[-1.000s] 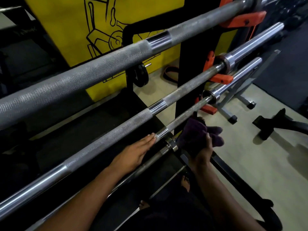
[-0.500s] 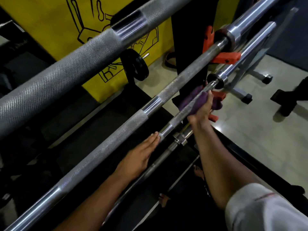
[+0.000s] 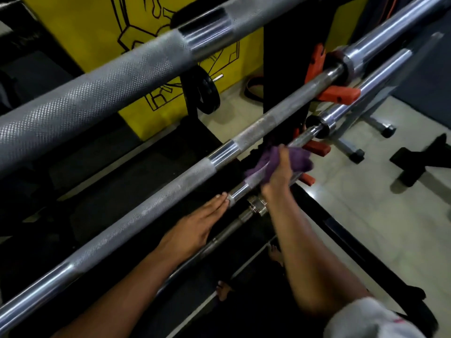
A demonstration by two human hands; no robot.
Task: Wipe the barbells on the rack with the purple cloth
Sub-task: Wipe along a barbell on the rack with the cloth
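Observation:
Several steel barbells lie across a black rack with orange hooks. The top barbell and second barbell run diagonally across the view. My right hand is closed on the purple cloth, wrapped around the third barbell just left of its collar. My left hand lies flat along that same bar, fingers straight, fingertips touching its smooth band. A fourth, darker bar sits lower, partly hidden by my arms.
A yellow wall panel with a black drawing stands behind the rack. A black weight plate hangs on a post. A bench frame with wheels and a black stand sit on the pale floor at right. My bare feet show below.
My right hand with the cloth first slid up the third bar toward the collar, then came back down a little. The camera moved closer. My left hand stayed on the bar.

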